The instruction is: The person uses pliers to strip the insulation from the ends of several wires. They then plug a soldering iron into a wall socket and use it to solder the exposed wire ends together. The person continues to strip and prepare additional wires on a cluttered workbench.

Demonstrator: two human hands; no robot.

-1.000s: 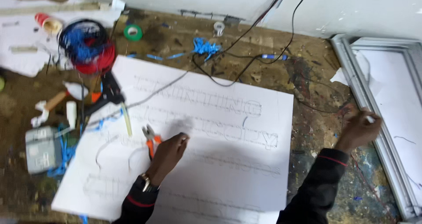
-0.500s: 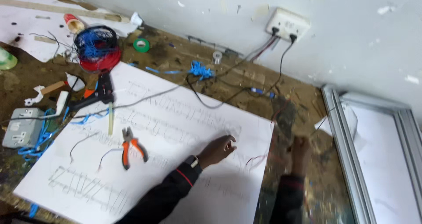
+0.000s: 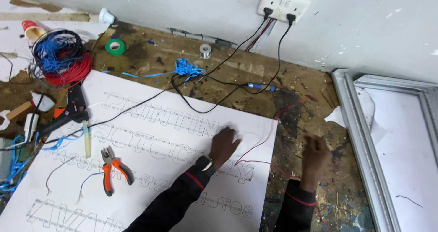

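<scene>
My left hand (image 3: 224, 143) lay flat, fingers spread, on the large white board with outlined letters (image 3: 150, 136), gripping nothing. A thin red wire (image 3: 258, 146) curled just beside its fingertips. My right hand (image 3: 315, 157) was blurred over the paint-spattered wooden bench (image 3: 301, 100); I couldn't tell how open it was. Orange-handled pliers (image 3: 114, 170) lay well apart on the board.

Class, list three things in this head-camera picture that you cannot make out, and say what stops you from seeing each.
1. Right hand, head view: motion blur hides the fingers and whether they hold the red wire.
2. White board: its lower part is cut off by the bottom edge and covered by the sleeve.
3. Metal frame: cut off by the right edge.
</scene>
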